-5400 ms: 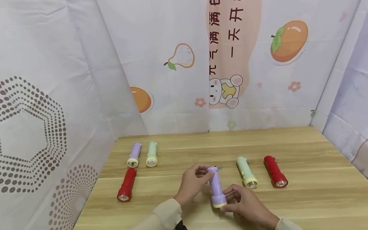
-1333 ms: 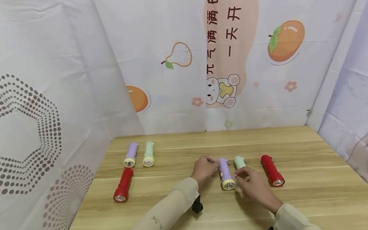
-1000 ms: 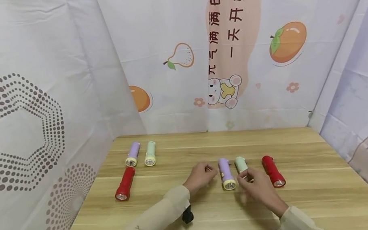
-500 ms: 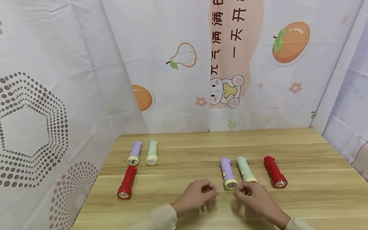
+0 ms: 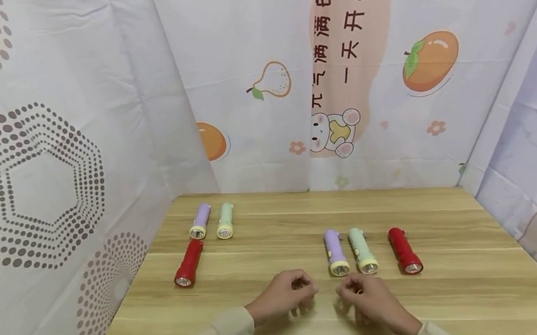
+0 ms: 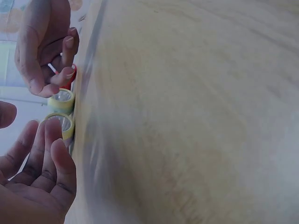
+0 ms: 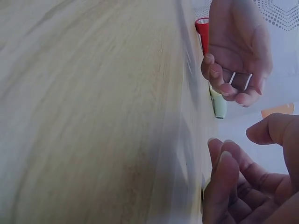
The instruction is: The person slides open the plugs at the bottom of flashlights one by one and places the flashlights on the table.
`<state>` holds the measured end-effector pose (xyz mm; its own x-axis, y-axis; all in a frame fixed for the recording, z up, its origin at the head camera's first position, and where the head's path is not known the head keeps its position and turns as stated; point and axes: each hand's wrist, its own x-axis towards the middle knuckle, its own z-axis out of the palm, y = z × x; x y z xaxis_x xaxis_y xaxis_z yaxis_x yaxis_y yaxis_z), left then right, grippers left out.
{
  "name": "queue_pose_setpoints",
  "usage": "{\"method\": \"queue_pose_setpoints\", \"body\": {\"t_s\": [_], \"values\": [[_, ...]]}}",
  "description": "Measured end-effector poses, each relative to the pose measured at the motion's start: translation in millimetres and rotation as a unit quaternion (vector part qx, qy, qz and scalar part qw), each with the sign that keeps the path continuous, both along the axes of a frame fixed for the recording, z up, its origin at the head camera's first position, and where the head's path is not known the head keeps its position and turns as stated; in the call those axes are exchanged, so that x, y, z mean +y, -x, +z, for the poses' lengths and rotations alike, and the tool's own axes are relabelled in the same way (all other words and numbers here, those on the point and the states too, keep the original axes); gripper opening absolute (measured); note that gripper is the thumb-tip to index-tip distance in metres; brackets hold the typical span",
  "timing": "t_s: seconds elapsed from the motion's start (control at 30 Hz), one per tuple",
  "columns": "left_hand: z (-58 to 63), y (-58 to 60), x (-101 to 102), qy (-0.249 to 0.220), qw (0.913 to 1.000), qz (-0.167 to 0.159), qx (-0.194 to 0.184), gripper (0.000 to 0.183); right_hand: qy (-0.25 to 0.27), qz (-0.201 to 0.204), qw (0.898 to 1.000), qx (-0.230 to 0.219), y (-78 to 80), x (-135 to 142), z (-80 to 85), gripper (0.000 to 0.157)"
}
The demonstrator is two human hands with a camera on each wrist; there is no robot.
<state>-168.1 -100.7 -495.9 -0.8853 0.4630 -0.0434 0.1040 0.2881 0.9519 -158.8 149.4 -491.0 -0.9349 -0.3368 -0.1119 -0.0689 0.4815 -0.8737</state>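
My left hand hovers over the front middle of the table, fingers loosely bent and nothing in them. Facing it across a small gap is my right hand, also holding nothing, its fingers relaxed. Just beyond them three flashlights lie in a row with lenses toward me: a purple flashlight, a pale green flashlight and a red flashlight. In the left wrist view both hands' fingers are parted, and the yellow rims of two flashlights show behind them.
At the table's left rear lie a second purple flashlight, a second green flashlight and a second red flashlight. The wooden table ends against a printed curtain, with more curtains on both sides.
Earlier both hands held the purple flashlight; it came to lie left of the green one. The hands have let go and drawn back toward the front.
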Motion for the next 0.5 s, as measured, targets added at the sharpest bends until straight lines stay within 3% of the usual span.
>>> {"method": "queue_pose_setpoints", "body": {"t_s": [0.27,0.5], "values": [[3.6,6.4,-12.0,-0.004,0.9996,0.018,0.02,0.016,0.019,0.015,1.0,-0.014,4.3,-6.9,-1.6,0.029],[6.3,19.3,-33.0,0.007,0.9984,0.055,0.014,0.023,0.012,0.014,1.0,0.016,11.2,-24.2,-1.2,0.028]]}}
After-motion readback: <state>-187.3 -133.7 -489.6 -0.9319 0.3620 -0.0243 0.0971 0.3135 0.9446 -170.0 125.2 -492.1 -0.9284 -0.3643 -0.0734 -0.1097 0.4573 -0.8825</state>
